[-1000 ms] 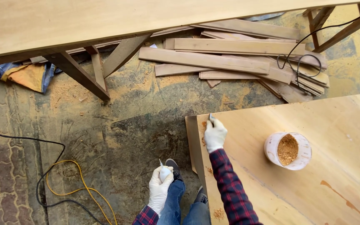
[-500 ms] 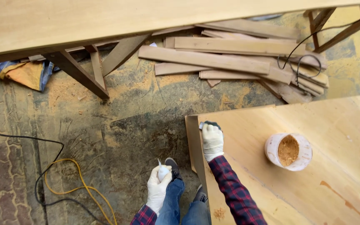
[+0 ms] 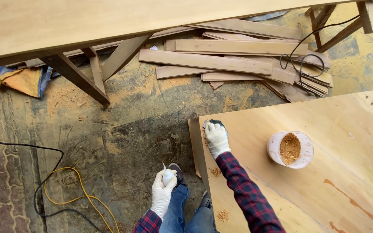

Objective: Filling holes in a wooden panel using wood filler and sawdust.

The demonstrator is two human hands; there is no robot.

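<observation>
My right hand [image 3: 216, 139], in a white glove with a red plaid sleeve, presses a dark sanding pad [image 3: 216, 123] flat on the near-left corner of a plywood panel [image 3: 324, 116]. My left hand [image 3: 162, 190], also gloved, hangs beside my leg and grips a small white squeeze bottle [image 3: 167, 174] with a thin nozzle pointing up. A white tub of sawdust [image 3: 290, 149] stands on the panel to the right of my right hand. Small heaps of sawdust [image 3: 215, 171] lie on the panel by my forearm.
A long wooden board on trestle legs [image 3: 78, 75] crosses the top. Loose planks [image 3: 221, 60] are piled on the dusty floor behind the panel, with a black cable [image 3: 303, 60] over them. Yellow and black cords [image 3: 65, 194] lie on the floor at left.
My right hand has slid the pad toward the panel's corner and now lies flat on it. The left hand has stayed by my leg with the bottle.
</observation>
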